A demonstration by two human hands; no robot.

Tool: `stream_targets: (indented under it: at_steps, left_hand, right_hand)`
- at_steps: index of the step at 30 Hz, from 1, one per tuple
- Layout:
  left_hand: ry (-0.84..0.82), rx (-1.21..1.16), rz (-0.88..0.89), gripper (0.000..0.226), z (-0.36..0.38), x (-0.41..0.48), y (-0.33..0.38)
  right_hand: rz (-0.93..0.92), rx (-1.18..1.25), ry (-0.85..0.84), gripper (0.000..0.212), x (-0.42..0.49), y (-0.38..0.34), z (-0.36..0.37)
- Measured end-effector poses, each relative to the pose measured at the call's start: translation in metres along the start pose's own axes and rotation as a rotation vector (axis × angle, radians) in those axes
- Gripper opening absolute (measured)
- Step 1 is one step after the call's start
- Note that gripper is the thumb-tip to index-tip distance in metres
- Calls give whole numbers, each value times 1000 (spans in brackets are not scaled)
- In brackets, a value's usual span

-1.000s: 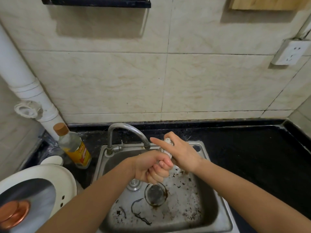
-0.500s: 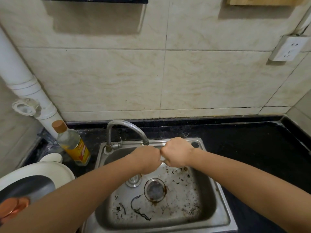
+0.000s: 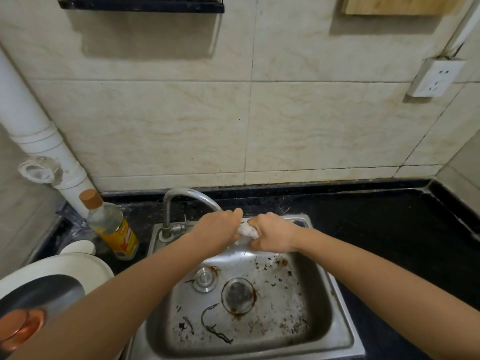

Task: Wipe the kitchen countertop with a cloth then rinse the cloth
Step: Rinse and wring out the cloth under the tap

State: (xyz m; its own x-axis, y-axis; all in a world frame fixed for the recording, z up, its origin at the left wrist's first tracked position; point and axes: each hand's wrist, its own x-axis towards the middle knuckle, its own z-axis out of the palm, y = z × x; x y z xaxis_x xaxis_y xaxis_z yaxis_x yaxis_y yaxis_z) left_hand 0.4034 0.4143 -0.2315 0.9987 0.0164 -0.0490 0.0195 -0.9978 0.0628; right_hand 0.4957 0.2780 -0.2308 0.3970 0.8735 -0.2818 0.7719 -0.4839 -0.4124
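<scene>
In the head view both bare forearms reach up from the lower corners of the frame and meet just above the middle, over the back edge of the sink (image 3: pixel 345 331). The left hand (image 3: pixel 219 227) is curled into a fist, knuckles up, its fingers wrapped tight round one end of the cloth (image 3: pixel 248 229); the right hand (image 3: pixel 272 232) is likewise fisted round the other end, so the two fists sit almost touching with only a short stretch of fabric showing between them. The cloth is a small, pale, whitish wad, bunched and compressed, with a faint speckled look; how it is twisted inside the fists cannot be told. It sits right under the mouth of the curved steel tap (image 3: pixel 181 196), whose spout ends at the left knuckles; whether water is running cannot be told. Below the hands the steel basin is stained, with dark flecks and a stringy scrap near the round drain (image 3: pixel 237 294). The black worktop (image 3: pixel 389 229) spreads to the right of the frame. At centre left a bottle (image 3: pixel 111 227) with a brown cap leans by the white pipe (image 3: pixel 39 131); its yellow label carries red writing too blurred to read. A white wall socket (image 3: pixel 435 77) sits at upper right.
</scene>
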Motion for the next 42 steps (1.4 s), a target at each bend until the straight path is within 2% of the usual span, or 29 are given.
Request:
stream_targets:
  at_steps: [2, 6, 9, 11, 14, 16, 19, 22, 27, 29, 33, 36, 38, 42]
  left_hand:
    - [0, -333, -37, 26, 1, -9, -6]
    - [-4, -807, -107, 27, -4, -19, -4]
    - [-15, -1101, -202, 35, -10, -18, -6]
    - [-11, -1286, -363, 34, -14, -16, -7]
    - [16, -1647, -663, 20, -20, -11, -1]
    - [24, -1814, -785, 16, -25, -9, 3]
    - [33, -1838, -850, 14, -32, -4, 4]
    - [124, -1865, -880, 15, -37, -3, 1]
    - [213, -1989, -737, 17, -46, -4, -8]
    - [264, -1961, -699, 18, -50, -3, -7]
    - [371, -1848, -691, 18, -59, -2, -5]
    - [366, -1767, -720, 16, -65, -4, -7]
    - [302, -1715, -734, 15, -66, -7, -11]
    - [184, -1629, -791, 14, -65, -12, -15]
  right_hand:
    - [-20, -7, 63, 20, -9, 1, -2]
    - [31, 348, 125, 24, -22, 0, 0]
    - [5, 457, 313, 31, -21, 4, 3]
    - [-39, 410, 484, 36, -23, 7, 6]
    - [-177, 120, 767, 36, -26, 8, 11]
    - [-284, -36, 895, 31, -23, 8, 12]
    - [-323, -5, 948, 30, -18, 8, 12]
    - [-308, 202, 950, 33, -18, 8, 8]
    - [-289, 298, 1023, 29, -21, 9, -2]
    - [-280, 296, 1001, 30, -22, 6, -2]
    - [-281, 326, 982, 15, -24, 0, -4]
    - [-199, 586, 920, 13, -29, -6, -13]
    - [-173, 733, 876, 17, -32, -10, -26]
    - [-75, 740, 710, 12, -35, -15, -60]
